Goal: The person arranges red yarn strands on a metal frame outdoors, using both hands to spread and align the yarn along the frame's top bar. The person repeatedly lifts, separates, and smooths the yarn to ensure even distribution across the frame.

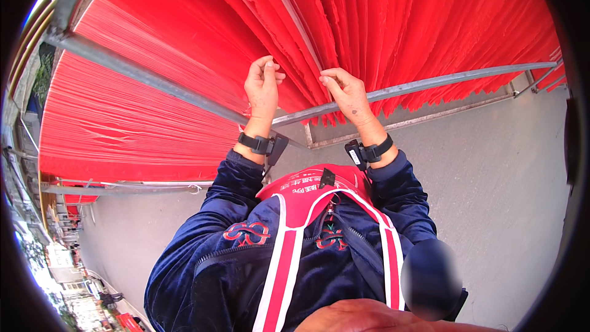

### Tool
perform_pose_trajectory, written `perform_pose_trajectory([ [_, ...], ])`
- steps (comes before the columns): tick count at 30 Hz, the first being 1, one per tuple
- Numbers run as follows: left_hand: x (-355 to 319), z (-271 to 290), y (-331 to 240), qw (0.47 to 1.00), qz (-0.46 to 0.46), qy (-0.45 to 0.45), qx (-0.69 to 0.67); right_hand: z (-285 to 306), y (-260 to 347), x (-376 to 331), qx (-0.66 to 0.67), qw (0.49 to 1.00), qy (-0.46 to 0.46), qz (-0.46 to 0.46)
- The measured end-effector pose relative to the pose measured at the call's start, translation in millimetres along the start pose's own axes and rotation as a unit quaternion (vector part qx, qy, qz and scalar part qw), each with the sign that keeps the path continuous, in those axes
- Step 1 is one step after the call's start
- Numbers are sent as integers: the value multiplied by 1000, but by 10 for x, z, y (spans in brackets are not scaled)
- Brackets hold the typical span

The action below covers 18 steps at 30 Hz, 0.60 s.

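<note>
Many thin red sheets (393, 31), paper-like with uneven edges, hang close together in front of me. My right hand (349, 93) has its thumb and forefinger pinched at a sheet's edge, by the lower end of a pale strip (295, 15) running up between the sheets. To its left, my left hand (263, 89) is raised before the red sheets with its fingers curled in toward the thumb. Whatever may lie between those left fingertips is too small to make out. Both wrists carry black straps with small devices.
Grey metal rails (424, 81) cross close to my forearms, and another rail (147, 80) slants down from the upper left. A second dense bank of red sheets (123, 117) hangs on the left. Grey floor (485, 160) extends below and to the right.
</note>
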<state>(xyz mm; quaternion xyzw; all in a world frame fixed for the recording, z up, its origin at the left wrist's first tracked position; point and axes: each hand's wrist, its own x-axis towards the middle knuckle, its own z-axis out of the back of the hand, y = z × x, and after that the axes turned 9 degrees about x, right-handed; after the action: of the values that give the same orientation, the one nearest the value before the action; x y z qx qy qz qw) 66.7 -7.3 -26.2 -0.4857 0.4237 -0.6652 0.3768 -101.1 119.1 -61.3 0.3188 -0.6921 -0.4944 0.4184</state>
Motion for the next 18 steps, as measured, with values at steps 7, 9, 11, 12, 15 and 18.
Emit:
perform_pose_trajectory([
  [7,456,83,-619,995,-55,-63,49,-457,402,415,-6,997,61,53],
  [9,574,107,-778,990,-91,-91,62,-572,541,506,1,990,95,103],
  [11,669,127,-932,980,-134,-116,93,-675,686,604,-44,985,106,131],
  [12,718,136,-1011,973,-156,-126,117,-711,757,649,-71,982,106,142],
  [15,889,136,-1220,949,-192,-158,194,-855,913,801,-90,973,98,189],
  [18,1040,128,-1322,927,-192,-177,269,-942,996,935,-62,976,106,179],
])
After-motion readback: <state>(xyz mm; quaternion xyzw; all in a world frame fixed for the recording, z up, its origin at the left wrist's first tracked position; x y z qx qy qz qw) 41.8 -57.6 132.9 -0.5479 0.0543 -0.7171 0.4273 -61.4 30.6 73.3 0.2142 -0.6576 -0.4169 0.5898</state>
